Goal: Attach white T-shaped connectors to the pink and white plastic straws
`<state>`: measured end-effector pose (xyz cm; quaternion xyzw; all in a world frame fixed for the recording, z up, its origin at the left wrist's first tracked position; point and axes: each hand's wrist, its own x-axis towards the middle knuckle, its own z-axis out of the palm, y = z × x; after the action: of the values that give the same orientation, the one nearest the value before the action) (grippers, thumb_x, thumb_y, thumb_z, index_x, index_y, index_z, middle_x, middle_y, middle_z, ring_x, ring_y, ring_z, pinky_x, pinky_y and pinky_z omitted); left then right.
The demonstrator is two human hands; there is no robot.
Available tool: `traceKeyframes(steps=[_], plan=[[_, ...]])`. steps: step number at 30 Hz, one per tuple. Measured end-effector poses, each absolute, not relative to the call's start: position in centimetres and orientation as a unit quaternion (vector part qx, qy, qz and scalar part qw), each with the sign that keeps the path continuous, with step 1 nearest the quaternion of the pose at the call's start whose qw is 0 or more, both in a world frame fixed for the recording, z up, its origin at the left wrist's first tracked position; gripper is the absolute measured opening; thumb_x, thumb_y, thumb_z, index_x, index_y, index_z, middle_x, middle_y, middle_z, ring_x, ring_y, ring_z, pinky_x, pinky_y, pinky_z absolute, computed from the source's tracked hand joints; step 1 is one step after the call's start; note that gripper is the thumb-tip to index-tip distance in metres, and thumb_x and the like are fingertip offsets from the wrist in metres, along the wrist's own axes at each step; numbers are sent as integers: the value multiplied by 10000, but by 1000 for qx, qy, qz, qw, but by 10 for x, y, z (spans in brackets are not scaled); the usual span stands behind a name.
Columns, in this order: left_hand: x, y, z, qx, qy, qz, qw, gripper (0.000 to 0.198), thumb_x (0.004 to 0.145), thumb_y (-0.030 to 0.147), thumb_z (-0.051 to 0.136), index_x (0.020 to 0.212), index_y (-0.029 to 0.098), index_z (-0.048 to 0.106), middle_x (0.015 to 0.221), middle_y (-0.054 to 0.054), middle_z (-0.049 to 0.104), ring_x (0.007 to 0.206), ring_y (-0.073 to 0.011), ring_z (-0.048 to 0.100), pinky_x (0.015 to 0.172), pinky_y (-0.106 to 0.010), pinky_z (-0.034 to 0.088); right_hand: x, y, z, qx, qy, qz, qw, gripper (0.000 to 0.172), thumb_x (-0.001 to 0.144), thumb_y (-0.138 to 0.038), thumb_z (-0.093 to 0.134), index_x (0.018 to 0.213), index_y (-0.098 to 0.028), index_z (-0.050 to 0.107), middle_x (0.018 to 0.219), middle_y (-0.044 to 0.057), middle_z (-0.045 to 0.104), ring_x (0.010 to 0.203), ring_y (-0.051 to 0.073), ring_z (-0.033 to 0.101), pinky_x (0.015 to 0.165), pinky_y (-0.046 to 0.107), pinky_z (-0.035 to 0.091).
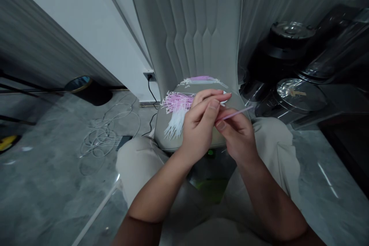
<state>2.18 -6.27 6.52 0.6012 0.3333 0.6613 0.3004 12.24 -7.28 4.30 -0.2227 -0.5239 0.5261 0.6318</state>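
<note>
My right hand [238, 134] pinches a thin pink strip [239, 113] that sticks out up and to the right. My left hand [201, 123] meets it from the left, fingers curled and thumb pressed at the strip's near end. Both hands hover over the seat of a grey padded chair [187, 46]. On the seat lie a bundle of pink strips [177, 102], a spread of white strips [174, 125] and another pink and white pile [201, 80] farther back.
A coil of white cable [103, 134] lies on the grey marbled floor at left, with a black plug lead [151, 88] at the wall socket. Dark glossy appliances wrapped in clear film [296, 69] stand at right. My knees flank the chair.
</note>
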Motion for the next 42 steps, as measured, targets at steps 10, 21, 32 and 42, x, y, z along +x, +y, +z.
traceKeyframes(steps=[10,21,32,42], plan=[[19,-63,69,590,342,629,375,255,962,350,519,998,241,747,1044,-43,696,1022,-167,629,935,-323,502,125,-74,51,-249,-515,482,663,33,849,-241,674,821,-247,690,855,-1,682,866,153,637,811,309,537],[-13,-60,78,720,418,500,239,422,969,480,446,685,180,534,613,12,527,583,-108,489,559,-258,384,156,-74,62,-280,-625,476,552,42,857,-208,663,837,-233,691,849,-8,654,820,141,586,725,293,464],[-2,-71,79,777,344,478,222,390,1007,340,392,664,181,485,599,24,498,554,-89,482,554,-239,372,156,-75,63,-286,-543,502,610,119,862,-320,669,795,-223,652,741,-24,651,650,106,595,599,257,498],[7,-67,78,842,297,419,166,259,963,284,503,746,169,585,641,4,600,600,-96,556,586,-218,409,149,-71,59,-344,-483,434,678,131,828,-347,704,761,-251,645,701,-35,637,622,105,584,579,248,503]])
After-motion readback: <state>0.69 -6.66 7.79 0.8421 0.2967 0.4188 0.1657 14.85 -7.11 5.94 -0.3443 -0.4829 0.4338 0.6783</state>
